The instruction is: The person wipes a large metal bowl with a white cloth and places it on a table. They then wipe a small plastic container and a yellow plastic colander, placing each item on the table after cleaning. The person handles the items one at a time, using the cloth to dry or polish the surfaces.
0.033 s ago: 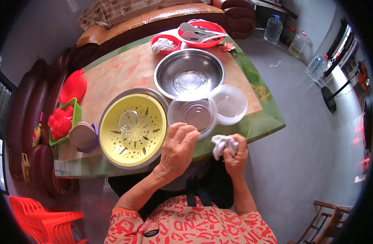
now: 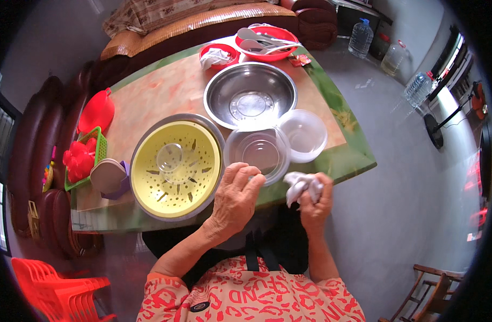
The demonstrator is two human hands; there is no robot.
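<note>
My left hand [image 2: 236, 199] is closed at the near rim of a clear plastic bowl [image 2: 263, 144], with thumb and fingers pinched there. The bowl overlaps the edges of the neighbouring containers. A crumpled white cloth [image 2: 299, 185] is bunched in my closed right hand [image 2: 316, 203], just to the right of that bowl and near the table's front edge. Beside them rests a second translucent bowl [image 2: 309, 140]. Behind stands a wide steel basin [image 2: 224, 88]. To the left, a yellow colander [image 2: 149, 161] sits in another steel basin and holds a small clear cup [image 2: 169, 157].
At the far edge are a red basin [image 2: 289, 52] with ladles and a small red bowl [image 2: 232, 64] with white cloth. A green basket [image 2: 101, 146] with red items is on the left. Red stools [image 2: 58, 290] stand lower left, a wooden chair [image 2: 428, 292] lower right.
The white cloth and my right hand have shifted slightly right and upward. The clear bowl and my left hand have moved a little to the right.
</note>
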